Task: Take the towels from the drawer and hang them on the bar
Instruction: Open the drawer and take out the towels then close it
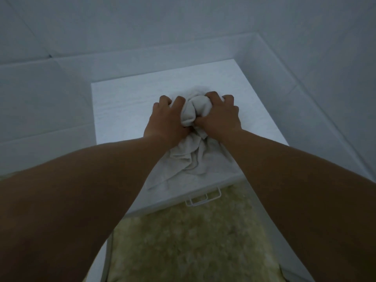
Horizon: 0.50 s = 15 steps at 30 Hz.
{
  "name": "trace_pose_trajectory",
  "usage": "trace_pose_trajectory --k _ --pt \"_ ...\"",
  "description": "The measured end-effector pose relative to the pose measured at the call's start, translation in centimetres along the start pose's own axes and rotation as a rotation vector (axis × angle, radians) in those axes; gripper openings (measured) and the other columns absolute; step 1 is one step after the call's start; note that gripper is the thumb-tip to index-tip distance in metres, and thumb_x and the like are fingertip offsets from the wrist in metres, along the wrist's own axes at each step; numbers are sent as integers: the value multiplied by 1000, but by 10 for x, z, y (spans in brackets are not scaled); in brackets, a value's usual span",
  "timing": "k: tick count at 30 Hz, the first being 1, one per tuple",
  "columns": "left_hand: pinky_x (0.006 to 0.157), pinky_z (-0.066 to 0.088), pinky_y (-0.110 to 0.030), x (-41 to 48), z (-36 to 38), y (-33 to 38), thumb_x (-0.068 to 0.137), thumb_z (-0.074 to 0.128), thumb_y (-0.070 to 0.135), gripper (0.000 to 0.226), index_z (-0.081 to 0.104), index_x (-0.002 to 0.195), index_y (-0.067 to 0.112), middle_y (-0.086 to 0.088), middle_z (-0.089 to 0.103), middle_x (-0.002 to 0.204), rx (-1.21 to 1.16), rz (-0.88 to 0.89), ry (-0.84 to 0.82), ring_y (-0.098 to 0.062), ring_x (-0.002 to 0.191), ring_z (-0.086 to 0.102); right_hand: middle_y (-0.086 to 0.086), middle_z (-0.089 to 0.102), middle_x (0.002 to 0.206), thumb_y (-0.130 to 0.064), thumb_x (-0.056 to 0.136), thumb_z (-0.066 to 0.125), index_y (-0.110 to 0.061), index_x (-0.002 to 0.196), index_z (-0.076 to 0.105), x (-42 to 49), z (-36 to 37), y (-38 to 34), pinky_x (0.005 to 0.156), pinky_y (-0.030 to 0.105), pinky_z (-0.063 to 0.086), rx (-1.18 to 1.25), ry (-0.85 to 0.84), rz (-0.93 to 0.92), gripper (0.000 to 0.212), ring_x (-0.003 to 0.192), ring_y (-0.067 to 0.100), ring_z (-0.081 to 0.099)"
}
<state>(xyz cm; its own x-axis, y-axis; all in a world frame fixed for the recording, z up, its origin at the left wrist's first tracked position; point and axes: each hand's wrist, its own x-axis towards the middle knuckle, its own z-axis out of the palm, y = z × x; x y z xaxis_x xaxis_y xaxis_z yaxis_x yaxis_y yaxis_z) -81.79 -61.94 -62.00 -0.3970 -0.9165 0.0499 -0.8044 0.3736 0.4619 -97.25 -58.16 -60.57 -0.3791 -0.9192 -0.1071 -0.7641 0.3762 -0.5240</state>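
A crumpled white towel (191, 159) lies bunched on top of a white cabinet (122, 110). My left hand (164, 121) and my right hand (219, 117) both grip the upper bunch of the towel, fingers curled into the cloth, side by side. The towel's loose end trails toward the cabinet's front edge. A white drawer handle (203, 198) shows on the cabinet's front, just below the towel. No towel bar is in view.
White tiled walls (183, 37) close in behind and to the right of the cabinet. A shaggy yellowish rug (193, 241) covers the floor in front of it. The light is dim.
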Motion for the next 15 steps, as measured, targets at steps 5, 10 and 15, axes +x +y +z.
trace_pose_trajectory --k 5,10,15 --pt "79 44 -37 -7 -23 -1 76 72 44 62 43 129 30 -7 46 115 -43 25 -113 -37 97 58 10 35 136 -41 74 76 -33 136 45 -13 -7 0 90 34 35 62 0 -60 70 118 36 44" --pt "86 42 -32 -12 -58 9 67 78 51 81 42 137 34 -3 51 115 -114 74 -175 -26 105 56 9 39 132 -35 73 76 -30 133 49 -33 -40 -13 97 39 43 120 -7 -106 65 114 34 48" --pt "80 36 -29 -11 -113 39 72 71 63 69 52 131 31 1 52 103 -76 150 -156 -19 95 52 6 41 130 -42 68 76 -33 131 51 -55 -97 -38 99 45 47 149 4 -103 69 112 31 53"
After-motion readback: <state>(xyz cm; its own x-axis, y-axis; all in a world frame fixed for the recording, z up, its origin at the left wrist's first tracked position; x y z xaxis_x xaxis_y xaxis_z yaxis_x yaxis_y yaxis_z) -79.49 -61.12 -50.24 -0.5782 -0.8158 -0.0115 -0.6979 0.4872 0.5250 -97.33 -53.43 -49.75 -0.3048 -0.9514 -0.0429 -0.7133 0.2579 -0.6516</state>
